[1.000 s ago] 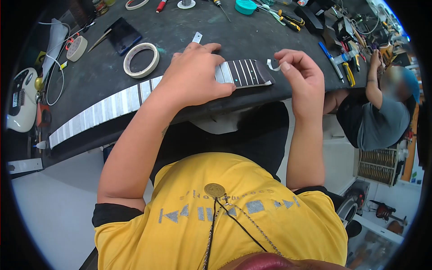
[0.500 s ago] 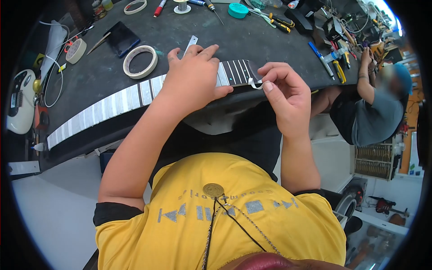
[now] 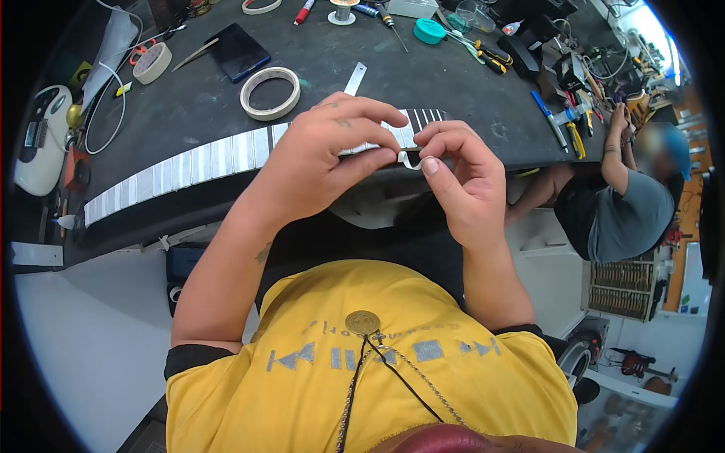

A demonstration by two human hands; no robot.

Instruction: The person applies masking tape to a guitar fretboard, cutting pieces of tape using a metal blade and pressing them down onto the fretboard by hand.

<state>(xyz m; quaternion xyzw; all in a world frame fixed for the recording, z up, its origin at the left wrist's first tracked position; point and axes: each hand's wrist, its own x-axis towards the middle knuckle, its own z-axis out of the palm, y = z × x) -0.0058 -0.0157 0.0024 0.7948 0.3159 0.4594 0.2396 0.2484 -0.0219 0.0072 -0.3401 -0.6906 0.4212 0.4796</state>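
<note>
A guitar neck [image 3: 181, 171] lies along the bench's near edge, its fretboard mostly covered with pale tape strips. Bare dark frets show near its right end. Above its front edge, a short curled strip of white tape [image 3: 411, 162] spans between my hands. My left hand [image 3: 332, 147] pinches the strip's left end between thumb and forefinger. Thumb and fingers of my right hand [image 3: 464, 174] close on its other end. Behind my left hand, a metal ruler [image 3: 356, 78] sticks out; its lower part is hidden.
A masking tape roll [image 3: 270, 93] lies behind the neck, near a dark tablet [image 3: 239, 53]. Pliers [image 3: 576, 140], a blue pen-like tool [image 3: 549, 121] and a teal tin [image 3: 429, 31] sit farther right. Another person [image 3: 630, 192] sits at the right.
My left hand has come off the fretboard and moved right to the tape strip. My right hand has shifted slightly left and down. The camera view has shifted a little.
</note>
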